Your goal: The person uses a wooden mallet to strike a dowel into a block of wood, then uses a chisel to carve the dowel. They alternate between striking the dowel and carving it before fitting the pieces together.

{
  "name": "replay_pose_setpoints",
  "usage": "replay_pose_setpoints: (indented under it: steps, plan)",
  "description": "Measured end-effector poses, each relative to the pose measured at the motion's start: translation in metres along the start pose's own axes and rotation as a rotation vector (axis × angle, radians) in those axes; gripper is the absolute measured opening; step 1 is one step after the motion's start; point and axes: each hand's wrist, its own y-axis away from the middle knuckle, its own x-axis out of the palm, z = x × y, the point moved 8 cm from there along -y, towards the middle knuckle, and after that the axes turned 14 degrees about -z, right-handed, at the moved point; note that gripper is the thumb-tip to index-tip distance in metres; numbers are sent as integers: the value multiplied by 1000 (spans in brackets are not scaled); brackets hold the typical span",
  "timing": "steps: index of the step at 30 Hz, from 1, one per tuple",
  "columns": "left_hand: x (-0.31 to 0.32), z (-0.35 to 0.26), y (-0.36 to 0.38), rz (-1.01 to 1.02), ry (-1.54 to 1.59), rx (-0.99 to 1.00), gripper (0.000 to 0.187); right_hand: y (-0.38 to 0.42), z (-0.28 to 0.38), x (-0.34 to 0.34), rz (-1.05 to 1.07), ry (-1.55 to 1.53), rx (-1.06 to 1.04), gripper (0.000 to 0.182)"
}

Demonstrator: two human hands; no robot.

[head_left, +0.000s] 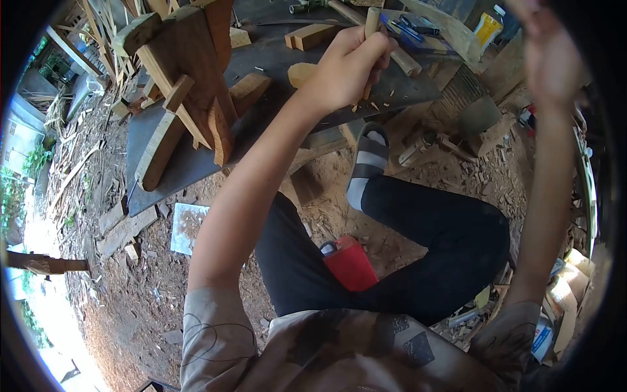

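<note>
My left hand (353, 68) is closed round an upright wooden tool handle (373, 19), above the dark worktop. The tool's lower end is mostly hidden by my hand, with small wood chips (374, 106) scattered near it. Behind that hand a round wooden rod (406, 63) lies slanting across the worktop. Raised at the upper right, my right hand (552, 62) is smeared by motion and partly cut off by the frame's edge. Whether anything is in its fingers does not show.
The dark worktop (157, 189) carries wooden blocks (312, 36) and a tall carved wooden piece (186, 59) at the left. Pens (408, 31) and a yellow bottle (488, 27) stand or lie at the back right. Below, a sandalled foot (371, 153) and a red object (351, 264) are on chip-strewn ground.
</note>
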Motion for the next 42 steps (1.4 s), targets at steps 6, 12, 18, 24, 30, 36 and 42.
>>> replay_pose_setpoints:
  steps: [6,12,18,24,30,36,42]
  plan:
    - [-2,4,0,-26,2,-22,26,18,-17,28,507,390,-57,51]
    - [-1,1,1,-6,10,-18,27,16,2,24,47,82,-2,53]
    - [-2,5,2,-17,31,-25,28,36,-22,38,547,385,29,57]
    - [-1,3,3,-26,41,-41,29,5,2,9,9,32,-16,52]
    - [-3,11,4,-1,-11,-49,28,48,-28,43,483,151,-84,47]
    - [-1,7,4,26,-2,-11,27,3,14,1,17,-43,19,56]
    - [0,5,7,20,-30,-51,27,52,-30,30,517,316,-228,41]
